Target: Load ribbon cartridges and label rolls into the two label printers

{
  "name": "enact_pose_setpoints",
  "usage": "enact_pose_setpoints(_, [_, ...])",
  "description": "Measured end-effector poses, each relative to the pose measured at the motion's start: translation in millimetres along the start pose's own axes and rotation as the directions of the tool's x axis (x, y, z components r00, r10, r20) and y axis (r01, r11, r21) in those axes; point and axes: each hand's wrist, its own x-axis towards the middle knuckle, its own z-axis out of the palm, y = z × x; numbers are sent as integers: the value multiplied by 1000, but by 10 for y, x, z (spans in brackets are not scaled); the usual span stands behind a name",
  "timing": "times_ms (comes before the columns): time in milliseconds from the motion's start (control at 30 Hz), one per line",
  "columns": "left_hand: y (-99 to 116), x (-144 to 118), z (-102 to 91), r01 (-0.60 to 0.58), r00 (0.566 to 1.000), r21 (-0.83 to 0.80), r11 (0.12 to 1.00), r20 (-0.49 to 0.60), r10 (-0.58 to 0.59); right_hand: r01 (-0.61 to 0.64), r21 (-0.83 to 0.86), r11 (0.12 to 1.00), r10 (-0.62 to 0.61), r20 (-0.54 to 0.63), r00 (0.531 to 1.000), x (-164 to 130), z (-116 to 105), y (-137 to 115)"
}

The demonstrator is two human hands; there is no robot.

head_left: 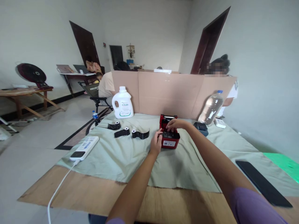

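A small red and black printer [170, 143] stands on the green cloth with its lid raised at the back and a white label on its front. My left hand [156, 142] grips its left side, thumb toward me. Over the open compartment, my right hand [174, 125] has its fingers bent down and drawn together. Whatever those fingertips hold, if anything, is hidden. Left of the printer lie three black paper rolls with white cores: a near roll [140, 134], a middle roll [122, 132] and a far roll [114, 125], each with a loose tail.
A cardboard screen [168, 93] stands behind, with a white jug [123, 104] at left and a large clear bottle [211, 107] at right. A dark device [201, 128], a black phone-like slab [263, 182] and a cabled white power bank [85, 148] lie around. People sit beyond.
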Motion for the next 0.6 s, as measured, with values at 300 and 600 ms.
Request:
enact_pose_setpoints(300, [14,4,2,-1,1000,-23,1000,6,1,-182,-342,922,201,19,979,419,238,-200])
enact_pose_setpoints(600, [47,13,-6,16,1000,-11,1000,3,-16,-129,-392,911,71,-160,985,182,112,-421])
